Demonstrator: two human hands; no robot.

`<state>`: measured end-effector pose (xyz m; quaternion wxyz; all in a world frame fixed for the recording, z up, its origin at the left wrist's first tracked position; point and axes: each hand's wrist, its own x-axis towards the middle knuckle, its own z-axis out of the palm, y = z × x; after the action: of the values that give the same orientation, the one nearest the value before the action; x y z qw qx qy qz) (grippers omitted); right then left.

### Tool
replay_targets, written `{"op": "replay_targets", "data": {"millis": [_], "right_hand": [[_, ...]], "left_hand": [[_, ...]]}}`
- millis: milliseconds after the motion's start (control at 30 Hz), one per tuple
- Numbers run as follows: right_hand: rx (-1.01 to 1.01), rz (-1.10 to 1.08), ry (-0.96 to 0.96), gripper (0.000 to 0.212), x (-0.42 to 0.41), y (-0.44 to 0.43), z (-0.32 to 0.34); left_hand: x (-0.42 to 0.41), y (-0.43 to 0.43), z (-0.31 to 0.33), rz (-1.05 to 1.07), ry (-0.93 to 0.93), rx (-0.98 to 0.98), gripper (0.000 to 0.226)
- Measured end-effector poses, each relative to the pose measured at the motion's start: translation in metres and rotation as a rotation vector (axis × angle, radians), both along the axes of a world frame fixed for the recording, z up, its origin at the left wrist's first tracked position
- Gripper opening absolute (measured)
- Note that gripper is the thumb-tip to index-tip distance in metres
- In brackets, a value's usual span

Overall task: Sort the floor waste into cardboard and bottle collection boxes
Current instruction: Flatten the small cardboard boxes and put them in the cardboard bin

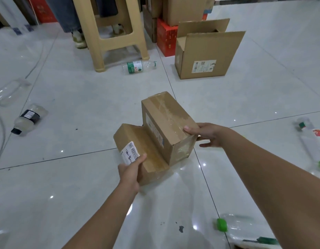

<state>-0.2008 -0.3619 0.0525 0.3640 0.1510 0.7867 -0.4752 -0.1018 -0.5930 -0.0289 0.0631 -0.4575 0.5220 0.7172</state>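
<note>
We hold two small brown boxes above the shiny white floor (83,97). Our left hand (131,172) grips the low box (143,150), with the thumb pressed on its top just beside a white label (129,154). Our right hand (206,134) grips the tall box (166,123) at its near end, thumb on the taped top and the other fingers curled under and behind. The two boxes touch side by side. Farther away, an open cardboard box (205,56) stands on the floor with its flaps up. A clear bottle with a green label (137,66) lies near a tan plastic stool (110,33). A bottle with a dark label (29,119) lies at the left. More clear bottles lie at the right (311,139), and one with a green cap (222,225) lies close to us.
</note>
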Motion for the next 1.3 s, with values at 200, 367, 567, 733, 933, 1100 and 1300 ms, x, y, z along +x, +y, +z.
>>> {"op": "replay_targets", "data": {"millis": [200, 367, 567, 733, 933, 1100, 1300], "right_hand": [[-0.015, 0.013, 0.030, 0.049, 0.000, -0.015, 0.006], [-0.171, -0.183, 0.054, 0.065, -0.007, -0.015, 0.012], [-0.456, -0.171, 0.134, 0.030, -0.012, -0.012, 0.013], [-0.293, -0.375, -0.086, 0.089, -0.012, -0.019, 0.018], [-0.406, -0.322, -0.355, 0.087, -0.009, -0.018, 0.015], [-0.634, -0.197, -0.178, 0.052, -0.008, -0.025, 0.023], [-0.280, -0.205, 0.058, 0.020, -0.010, -0.037, 0.019]], "left_hand": [[-0.019, 0.018, 0.028, -0.118, 0.178, -0.140, 0.033], [-0.025, 0.008, 0.032, -0.082, 0.177, -0.006, 0.028], [-0.030, -0.008, 0.045, -0.013, 0.130, 0.363, 0.033], [-0.028, -0.005, 0.049, 0.013, 0.114, 0.416, 0.033], [-0.031, 0.000, 0.058, -0.060, 0.275, 0.279, 0.032], [-0.037, 0.017, 0.073, -0.167, 0.369, 0.069, 0.032], [-0.043, 0.044, 0.074, -0.360, 0.422, -0.266, 0.032]]}}
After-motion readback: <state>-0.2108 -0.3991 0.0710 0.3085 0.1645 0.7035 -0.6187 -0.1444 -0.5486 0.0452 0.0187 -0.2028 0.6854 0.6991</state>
